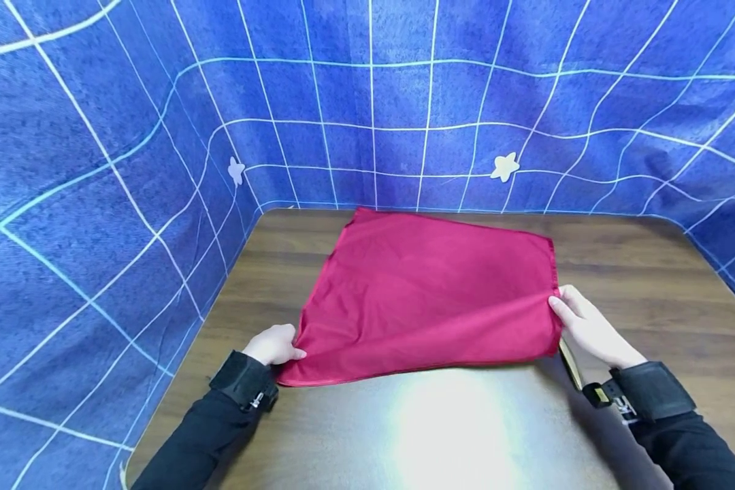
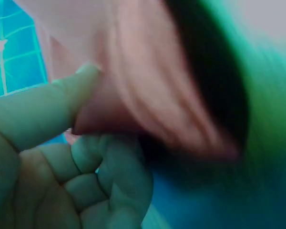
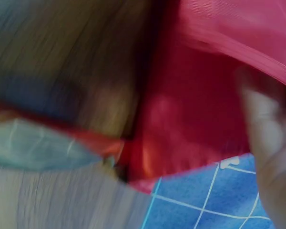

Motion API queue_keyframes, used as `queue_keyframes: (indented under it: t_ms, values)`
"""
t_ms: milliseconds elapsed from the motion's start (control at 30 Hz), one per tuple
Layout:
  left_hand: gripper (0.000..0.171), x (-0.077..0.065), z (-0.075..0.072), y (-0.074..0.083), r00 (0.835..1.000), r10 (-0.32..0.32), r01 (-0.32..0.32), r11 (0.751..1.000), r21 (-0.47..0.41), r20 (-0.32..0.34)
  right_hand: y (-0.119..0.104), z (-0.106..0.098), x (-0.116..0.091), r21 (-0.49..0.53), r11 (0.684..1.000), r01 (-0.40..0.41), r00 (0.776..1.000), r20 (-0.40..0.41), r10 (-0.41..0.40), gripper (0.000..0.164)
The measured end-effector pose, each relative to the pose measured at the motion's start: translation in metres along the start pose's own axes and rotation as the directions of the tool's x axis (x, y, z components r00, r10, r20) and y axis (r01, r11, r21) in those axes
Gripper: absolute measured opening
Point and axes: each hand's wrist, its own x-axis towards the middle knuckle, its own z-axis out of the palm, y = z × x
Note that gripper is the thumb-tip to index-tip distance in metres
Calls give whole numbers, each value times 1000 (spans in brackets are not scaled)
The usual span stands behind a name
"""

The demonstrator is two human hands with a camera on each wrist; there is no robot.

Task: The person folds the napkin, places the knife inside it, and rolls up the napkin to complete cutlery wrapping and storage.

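Observation:
A crimson cloth (image 1: 429, 286) is spread over the wooden table, its near part raised and lightly creased. My left hand (image 1: 273, 345) pinches its left edge near the front corner. In the left wrist view the thumb (image 2: 47, 107) presses the folded cloth (image 2: 152, 81) against the curled fingers. On the opposite side, my right hand (image 1: 591, 330) pinches the right edge a little back from the near corner. The right wrist view is blurred; fingers (image 3: 269, 129) show against the cloth (image 3: 195, 109), partly hidden by it.
A thin pale-edged object (image 1: 569, 364) shows beside the right wrist; its kind cannot be told. Blue gridded curtains (image 1: 404, 95) with star shapes (image 1: 505, 167) border the wooden table (image 1: 655, 292). Bright glare lies on the table's near middle.

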Motion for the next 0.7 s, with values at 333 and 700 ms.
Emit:
queue_keyframes:
  t_ms: [333, 700]
  values:
    - [27, -23, 11, 16, 970, 242, -244, 953, -179, -35, 5, -13, -28, 78, 986, -149, 985, -77, 155, 5]
    - [32, -33, 8, 21, 943, 328, -332, 936, -116, -53, 27, -21, -53, -198, 967, -160, 986, 7, 165, 7]
